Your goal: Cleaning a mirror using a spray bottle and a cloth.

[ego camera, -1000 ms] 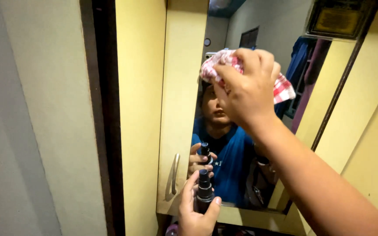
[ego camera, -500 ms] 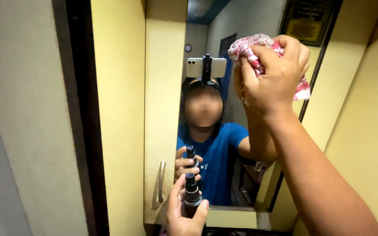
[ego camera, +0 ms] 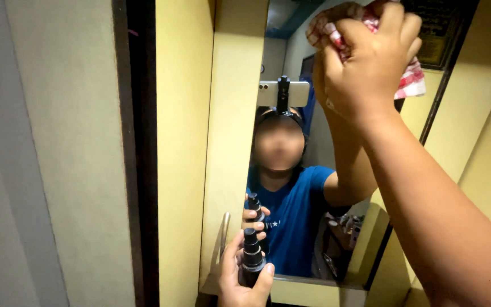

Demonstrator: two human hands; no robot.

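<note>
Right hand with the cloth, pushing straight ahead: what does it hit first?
Most likely the mirror. The right hand presses the red-checked cloth toward the glass near its top, seemingly at the surface already, though depth is unclear.

Right hand (ego camera: 370,62) with cloth (ego camera: 410,79) moved higher up mirror (ego camera: 319,142).

Your right hand (ego camera: 370,62) and left hand (ego camera: 245,281) are bare, with no rings or watch showing, and your right forearm is uncovered across the right of the frame. In the mirror (ego camera: 313,170) at centre you wear a blue short-sleeved shirt (ego camera: 294,216) and a dark head strap carrying a phone (ego camera: 282,94).
</note>
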